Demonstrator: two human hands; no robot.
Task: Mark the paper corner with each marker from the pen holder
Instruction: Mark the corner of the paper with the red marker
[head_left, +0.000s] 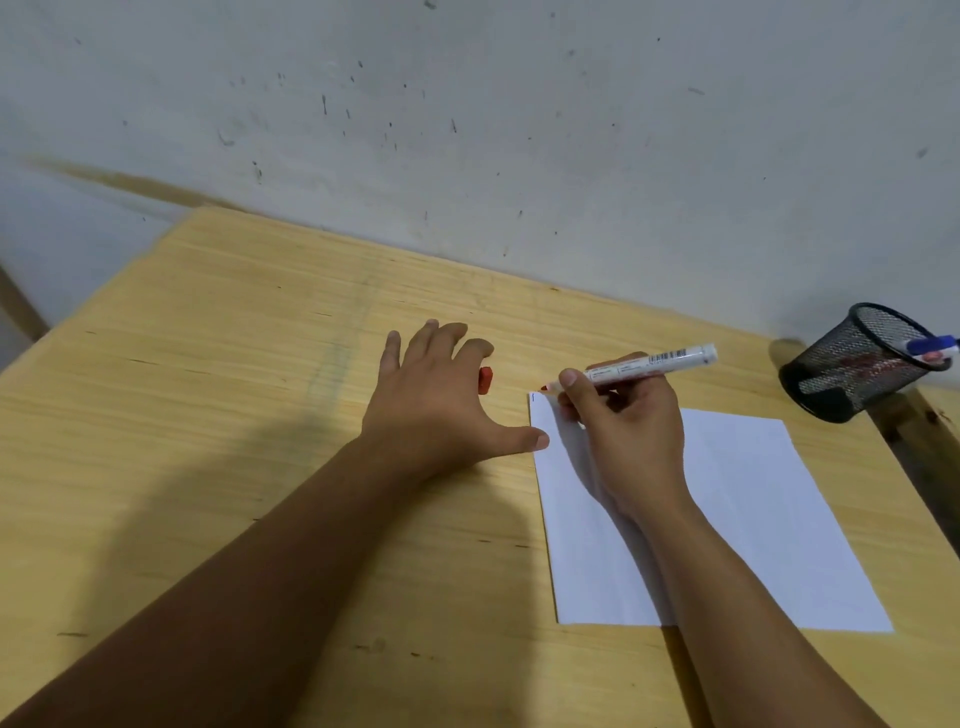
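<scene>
Counter (218, 374): pale yellow wood, fine horizontal grain, few dark flecks.
Paper (753, 519): plain white; short dark stroke at far-left corner.
Marker (649, 364): white barrel, black barcode and small print, red tip.
Cap (485, 380): red, partly hidden behind left hand (436, 400).
Pen holder (862, 364): black wire mesh, solid black rim and base.
Second marker (935, 347) in holder: blue cap, white body with a red patch.
Wall (467, 130): grey-white, dark specks and scuffs.

Both forearms are bare to the frame edge, with no sleeves, and short-nailed fingers (570, 378) show.
</scene>
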